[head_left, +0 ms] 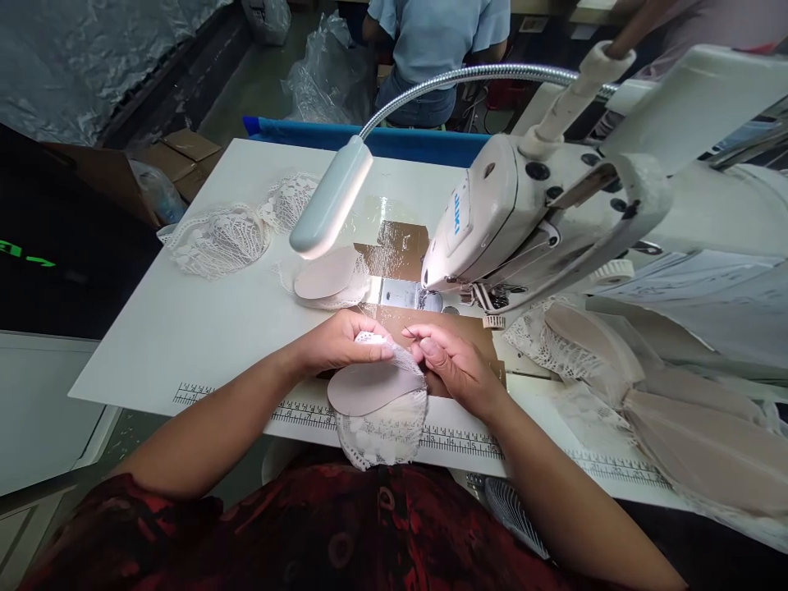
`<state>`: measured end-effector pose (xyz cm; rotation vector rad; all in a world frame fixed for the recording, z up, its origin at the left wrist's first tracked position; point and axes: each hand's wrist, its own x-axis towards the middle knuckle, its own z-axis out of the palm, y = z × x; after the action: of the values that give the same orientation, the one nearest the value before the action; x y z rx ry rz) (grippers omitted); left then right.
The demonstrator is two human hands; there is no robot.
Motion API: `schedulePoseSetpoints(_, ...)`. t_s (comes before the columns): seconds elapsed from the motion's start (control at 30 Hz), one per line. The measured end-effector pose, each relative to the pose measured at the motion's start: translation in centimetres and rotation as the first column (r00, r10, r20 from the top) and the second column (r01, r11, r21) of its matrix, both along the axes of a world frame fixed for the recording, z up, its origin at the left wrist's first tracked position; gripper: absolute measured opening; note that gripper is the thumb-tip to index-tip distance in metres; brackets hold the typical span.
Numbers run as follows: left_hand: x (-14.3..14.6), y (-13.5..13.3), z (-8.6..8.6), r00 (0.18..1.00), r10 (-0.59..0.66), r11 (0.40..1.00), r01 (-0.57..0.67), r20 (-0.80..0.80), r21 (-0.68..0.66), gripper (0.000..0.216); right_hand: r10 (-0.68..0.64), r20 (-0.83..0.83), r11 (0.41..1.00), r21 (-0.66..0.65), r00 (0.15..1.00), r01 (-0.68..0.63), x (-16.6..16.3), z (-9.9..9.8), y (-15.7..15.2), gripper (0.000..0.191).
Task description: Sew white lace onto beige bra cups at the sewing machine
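A white lace bra cup (378, 392) with a smooth beige lining hangs over the table's front edge. My left hand (354, 338) pinches its upper lace edge between thumb and fingers. At the right end of that edge, my right hand (446, 361) has thumb and fingertips pressed together; a thin dark sliver shows at the fingertips, too small to name. Just beyond both hands is the needle area of a white sewing machine (474, 222), with its metal plate (403, 293). Another lace cup (326, 279) lies on the table left of the plate.
A lamp (332, 197) on a bendy metal neck hangs over the white table (153, 328). More lace pieces (215, 238) lie at the far left, and a pile of beige cups (695, 435) at the right. Brown tape covers the machine bed. Beyond sits a person in a blue top (434, 41).
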<state>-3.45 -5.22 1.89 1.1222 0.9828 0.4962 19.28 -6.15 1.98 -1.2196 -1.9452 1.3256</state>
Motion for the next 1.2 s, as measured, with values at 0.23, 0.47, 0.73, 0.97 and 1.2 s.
schedulePoseSetpoints(0.23, 0.5, -0.3, -0.2, 0.999, 0.018, 0.999, -0.019, 0.039, 0.048, 0.029, 0.046, -0.018, 0.999, -0.016, 0.999, -0.046, -0.1, 0.2, 0.2, 0.033)
schedulePoseSetpoints(0.47, 0.6, -0.4, 0.0, 1.0, 0.001, 0.999, -0.002, 0.009, 0.041, 0.028, 0.025, -0.02, 0.999, -0.033, 0.999, -0.025, -0.8, 0.5, -0.2, 0.022)
schedulePoseSetpoints(0.73, 0.7, -0.3, 0.0, 0.999, -0.019, 0.997, 0.022, -0.036, 0.069, 0.029, -0.095, -0.133, 0.994, -0.059, 0.987, 0.088, -1.3, -0.1, -0.3, 0.021)
schedulePoseSetpoints(0.97, -1.6, -1.7, 3.4, 0.891, 0.019, 0.875, 0.204, -0.453, 0.439, 0.04, -0.173, -0.121, 0.971, 0.145, 0.977, 0.19, 0.3, -0.3, -0.4, 0.034)
schedulePoseSetpoints(1.2, -3.3, 2.3, 5.7, 0.714, 0.426, 0.675, 0.158, -0.555, 0.721, 0.042, 0.307, 0.321, 0.744, 0.506, 0.896, -0.436, -2.7, 0.4, -2.5, 0.029)
